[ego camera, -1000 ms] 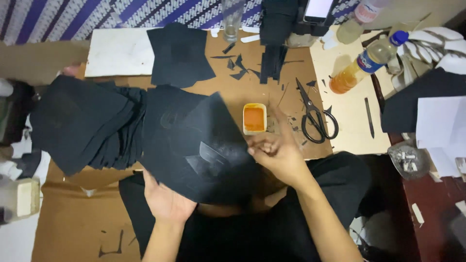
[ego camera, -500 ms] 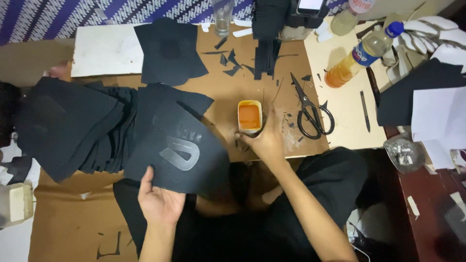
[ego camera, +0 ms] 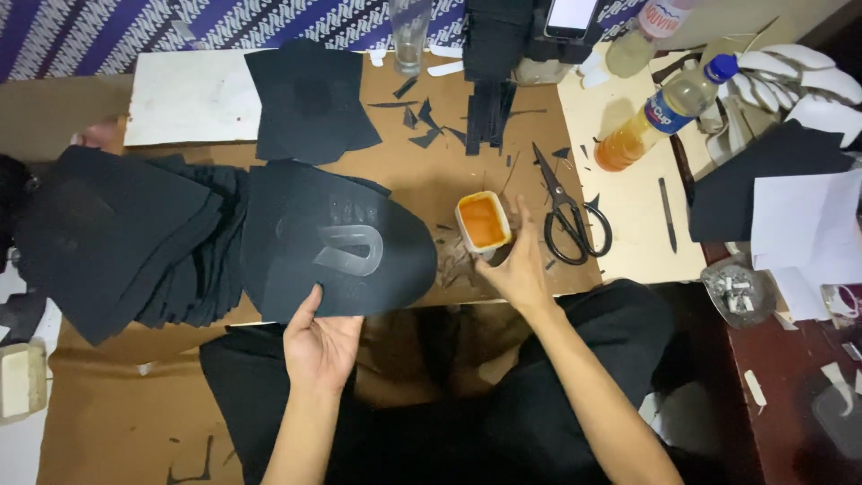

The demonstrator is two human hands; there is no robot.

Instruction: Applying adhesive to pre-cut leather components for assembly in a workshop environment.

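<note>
My left hand (ego camera: 323,346) grips the near edge of a rounded black sheet piece (ego camera: 296,260) and holds it flat over the brown worktop (ego camera: 431,171). A shiny U-shaped patch (ego camera: 348,247) shows on the piece. My right hand (ego camera: 519,269) is at the near side of a small white tub of orange paste (ego camera: 483,223), with the fingers curled against it. I cannot make out whether the fingers hold a small tool.
A fanned stack of black pieces (ego camera: 117,233) lies at the left. Black scissors (ego camera: 570,216), a pen (ego camera: 666,214) and a bottle of orange drink (ego camera: 660,112) lie to the right. A glass (ego camera: 410,36), a black sheet (ego camera: 310,99) and scraps sit at the back.
My right hand has left the black piece and gone right to the orange tub. My left hand has turned the piece so the U-shaped patch faces up.
</note>
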